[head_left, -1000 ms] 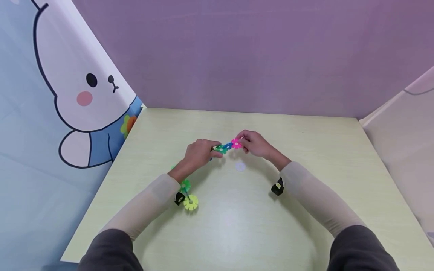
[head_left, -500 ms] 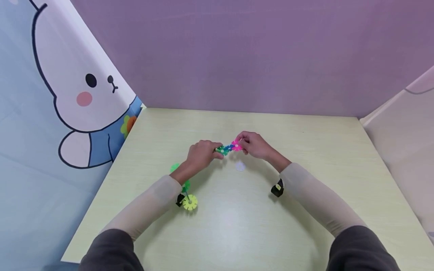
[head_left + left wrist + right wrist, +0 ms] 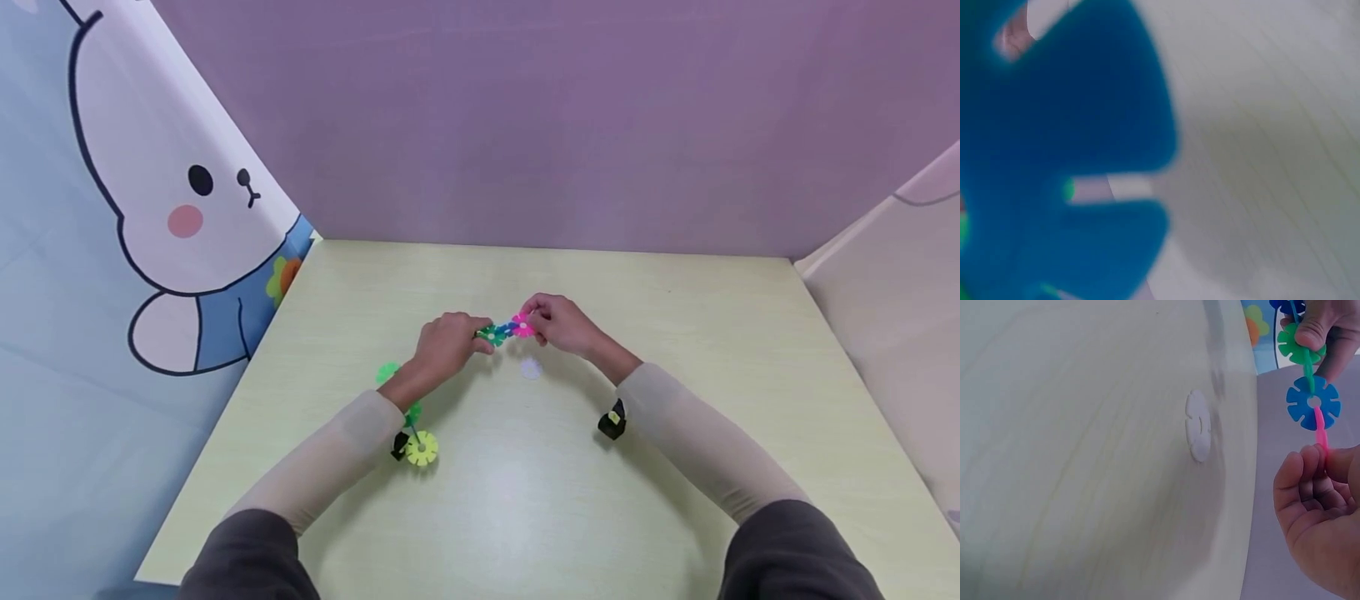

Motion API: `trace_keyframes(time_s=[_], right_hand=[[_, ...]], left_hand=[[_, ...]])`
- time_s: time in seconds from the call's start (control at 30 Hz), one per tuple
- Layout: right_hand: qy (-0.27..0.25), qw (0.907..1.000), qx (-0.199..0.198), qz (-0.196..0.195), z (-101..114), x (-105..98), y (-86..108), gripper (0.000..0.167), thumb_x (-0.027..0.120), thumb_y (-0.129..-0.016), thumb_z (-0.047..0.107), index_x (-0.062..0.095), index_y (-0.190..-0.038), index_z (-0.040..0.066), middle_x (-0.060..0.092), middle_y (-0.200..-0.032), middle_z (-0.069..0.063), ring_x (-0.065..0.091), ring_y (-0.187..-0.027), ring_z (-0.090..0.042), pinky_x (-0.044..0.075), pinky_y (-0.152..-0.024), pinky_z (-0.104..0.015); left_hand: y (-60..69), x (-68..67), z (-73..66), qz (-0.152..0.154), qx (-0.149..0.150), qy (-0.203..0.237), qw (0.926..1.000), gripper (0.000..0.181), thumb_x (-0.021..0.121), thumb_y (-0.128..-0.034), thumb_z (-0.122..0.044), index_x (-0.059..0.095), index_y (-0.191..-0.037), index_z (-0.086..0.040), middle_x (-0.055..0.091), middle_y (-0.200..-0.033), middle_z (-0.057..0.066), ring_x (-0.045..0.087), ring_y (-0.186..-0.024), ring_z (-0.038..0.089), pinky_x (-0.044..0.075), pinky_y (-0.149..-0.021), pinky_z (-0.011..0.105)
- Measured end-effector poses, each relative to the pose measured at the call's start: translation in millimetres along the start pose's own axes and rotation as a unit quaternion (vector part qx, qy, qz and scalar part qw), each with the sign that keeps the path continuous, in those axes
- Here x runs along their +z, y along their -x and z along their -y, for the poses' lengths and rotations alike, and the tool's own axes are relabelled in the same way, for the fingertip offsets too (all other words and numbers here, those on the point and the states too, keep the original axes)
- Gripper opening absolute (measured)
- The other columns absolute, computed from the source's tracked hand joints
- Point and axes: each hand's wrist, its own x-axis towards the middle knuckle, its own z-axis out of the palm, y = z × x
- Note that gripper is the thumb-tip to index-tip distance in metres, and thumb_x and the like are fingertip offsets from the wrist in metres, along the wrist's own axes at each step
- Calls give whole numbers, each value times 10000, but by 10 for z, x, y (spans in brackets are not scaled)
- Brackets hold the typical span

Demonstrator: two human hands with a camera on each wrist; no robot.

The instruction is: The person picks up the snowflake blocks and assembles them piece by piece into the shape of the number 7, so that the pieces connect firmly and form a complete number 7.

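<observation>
My right hand (image 3: 566, 324) pinches a pink notched snowflake disc (image 3: 1320, 428) between thumb and fingers. The pink disc is slotted into a blue disc (image 3: 1298, 407), which joins on to a green disc (image 3: 1291, 342). My left hand (image 3: 447, 343) pinches that green disc, and a dark blue disc (image 3: 1282, 305) shows beyond the thumb. Below the left forearm, a light green disc (image 3: 387, 372), another green disc (image 3: 413, 414) and a yellow disc (image 3: 427, 457) show; the arm hides how they connect. A blurred blue disc (image 3: 1097, 100) fills much of the left wrist view.
A loose white disc (image 3: 531, 368) lies on the pale wooden table (image 3: 540, 500) below the hands. Behind the table stands a purple panel (image 3: 540, 125). To the left hangs a blue cloth with a printed cartoon figure (image 3: 172, 117).
Both hands and the linked discs have sunk slightly in the head view. More of the light green disc beside the left forearm shows now. The grips stay the same.
</observation>
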Motion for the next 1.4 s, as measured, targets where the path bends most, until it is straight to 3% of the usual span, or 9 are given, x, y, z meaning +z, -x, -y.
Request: trace_keyframes(time_s=[0.17,0.33,0.47,0.63,0.8,1.03,1.23,1.4], right_hand=[[-5,10000,43,27,9,17,8,164,512,-1061,86,628,-1166,38,639,-881,-221,574,-692,-194,525,-635,-314],[-10,10000,-9,1,8,-3,42,175,523,-1064,110,634,-1183,47,655,-927,-243,597,-716,-196,594,-777,-465],[-108,9999,15,-72,-29,-24,47,211,517,-1077,169,625,-1213,48,652,-903,-180,619,-738,-184,613,-750,-376],[-68,9997,115,-219,-71,-57,74,252,483,-1092,201,592,-1242,29,649,-940,-170,628,-775,-195,605,-720,-310],[294,9992,195,-181,-131,-92,116,245,493,-1083,178,602,-1235,20,658,-969,-166,625,-799,-211,587,-717,-311],[1116,9933,138,262,-235,-115,165,254,576,-1036,188,633,-1229,33,689,-1000,-132,627,-803,-200,544,-697,-282],[1536,9860,-183,627,-277,-63,192,230,661,-980,168,676,-1183,61,702,-995,-68,635,-912,-195,547,-802,-322],[1929,9760,-455,901,-304,17,208,298,720,-934,138,682,-1218,56,699,-929,-26,619,-867,-149,536,-817,-321]], left_hand=[[5,-6,15,-15,-10,-61,10000,483,760,-879,-413,701,-1318,-220,766,-1063,42,511,-674,139,349,-451,226],[12,-38,30,95,-16,64,9999,510,760,-877,-421,684,-1341,-226,729,-878,24,434,-588,142,316,-441,230],[13,-56,42,170,-70,122,9998,518,757,-882,-427,674,-1355,-233,638,-734,-3,424,-582,138,310,-447,234],[20,-59,68,142,-184,104,9997,511,763,-882,-428,676,-1352,-248,629,-736,-11,454,-608,145,309,-449,237],[24,-50,105,72,-178,94,9998,507,775,-876,-418,685,-1341,-239,624,-725,-9,471,-617,150,312,-450,236],[11,-43,138,-1,-142,94,9999,518,779,-873,-421,684,-1344,-227,602,-701,-8,457,-612,151,310,-460,242],[11,-44,146,-6,-160,67,9998,522,781,-875,-412,681,-1348,-216,613,-716,-1,483,-630,158,317,-461,242],[7,-45,144,3,-135,12,9999,512,775,-879,-423,685,-1342,-225,615,-714,-3,490,-636,155,321,-460,237]])
